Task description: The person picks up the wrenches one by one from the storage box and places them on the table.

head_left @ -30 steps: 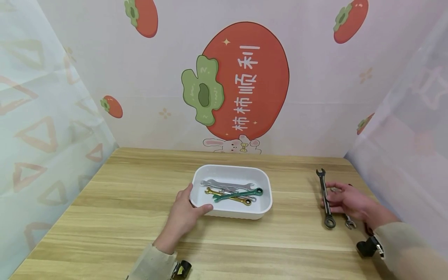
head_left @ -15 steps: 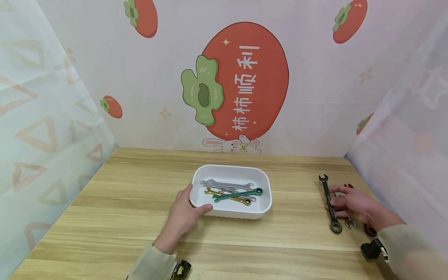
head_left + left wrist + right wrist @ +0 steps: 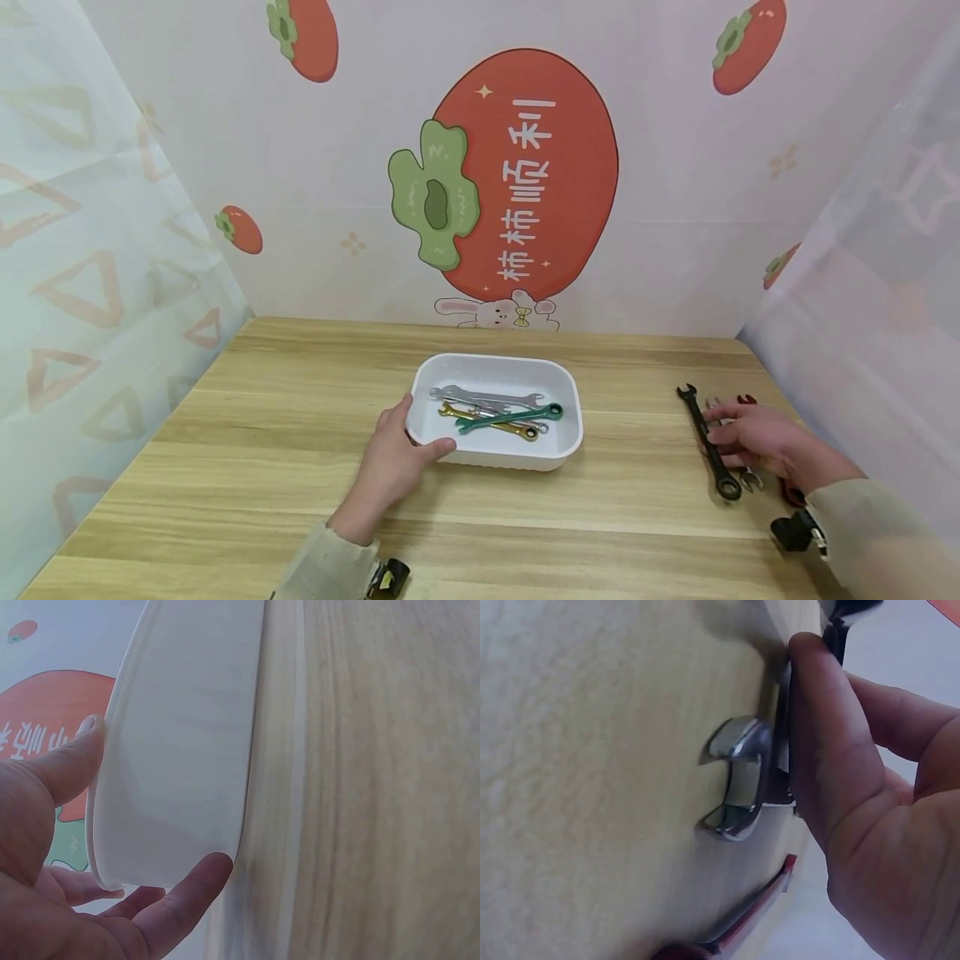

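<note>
The left hand (image 3: 393, 458) grips the lower-left corner of a white tray (image 3: 510, 461) at the frame's centre, thumb at its rim. At the right, the right hand (image 3: 765, 437) pinches a black wrench (image 3: 706, 437); a silver wrench (image 3: 751, 480) and a red wrench (image 3: 792, 493) lie close by. Green (image 3: 510, 418), gold and silver wrenches lie inside the tray.

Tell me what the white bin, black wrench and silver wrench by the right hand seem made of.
White bin: probably plastic, smooth with a soft sheen; thin, molded-looking walls and rounded corners.
Black wrench: likely metal, judging by its slim form; dark coating or plating, I can't tell which.
Silver wrench: metal, polished or chromed; its open end shows bright highlights.
</note>
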